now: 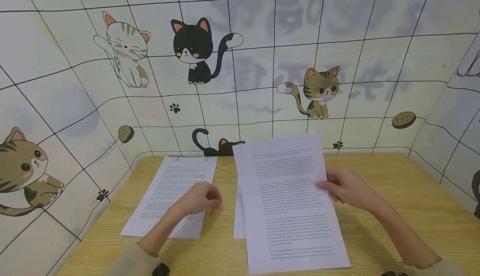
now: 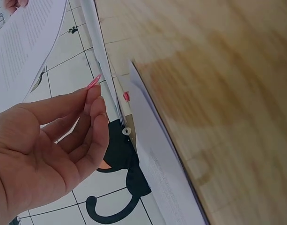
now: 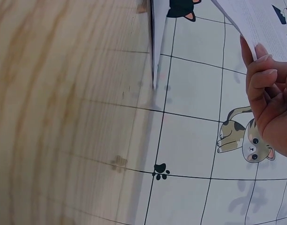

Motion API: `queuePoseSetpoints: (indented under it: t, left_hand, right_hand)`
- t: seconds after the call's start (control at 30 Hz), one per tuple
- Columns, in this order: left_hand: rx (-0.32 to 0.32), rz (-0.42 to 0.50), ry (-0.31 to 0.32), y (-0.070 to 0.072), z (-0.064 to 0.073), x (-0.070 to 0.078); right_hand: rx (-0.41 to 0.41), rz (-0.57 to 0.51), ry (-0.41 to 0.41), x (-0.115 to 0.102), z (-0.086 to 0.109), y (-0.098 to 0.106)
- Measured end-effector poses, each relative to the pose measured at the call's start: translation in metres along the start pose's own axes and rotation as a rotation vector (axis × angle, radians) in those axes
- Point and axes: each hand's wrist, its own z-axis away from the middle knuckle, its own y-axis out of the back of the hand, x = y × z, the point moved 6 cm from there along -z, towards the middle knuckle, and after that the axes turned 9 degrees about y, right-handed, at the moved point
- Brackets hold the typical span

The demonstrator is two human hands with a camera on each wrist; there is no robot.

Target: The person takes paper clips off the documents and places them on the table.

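Observation:
My left hand pinches a small pink paper clip between thumb and fingertips, over the right side of a printed paper stack. That stack lies flat on the left of the table, with two bluish paper clips on its far edge. With thumb and fingers, my right hand holds printed paper by its right edge. The paper is raised and tilted, its text facing me. Behind it, more white paper lies on the table, mostly hidden.
The wooden table meets a tiled wall printed with cartoon cats at its far side. Walls also close in at left and right. In the left wrist view, a small red item shows near the paper's corner.

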Motion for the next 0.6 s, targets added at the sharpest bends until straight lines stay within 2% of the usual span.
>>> queuePoseSetpoints:
  t: [0.13,0.37,0.6]
  left_hand:
    - [-0.017,-0.011,0.022,-0.0034,-0.0005,0.0006]
    - [-0.028,-0.026,0.015,-0.0064,-0.0017,-0.0006]
    - [0.008,-0.064,0.034,-0.0025,-0.0024,-0.0032]
  right_hand:
    - [0.004,0.008,0.001,0.0,0.0003,0.0001]
    - [0.003,0.017,0.005,-0.0005,-0.0003,-0.0001]
    - [-0.001,0.007,0.003,-0.0007,-0.0003,0.0004]
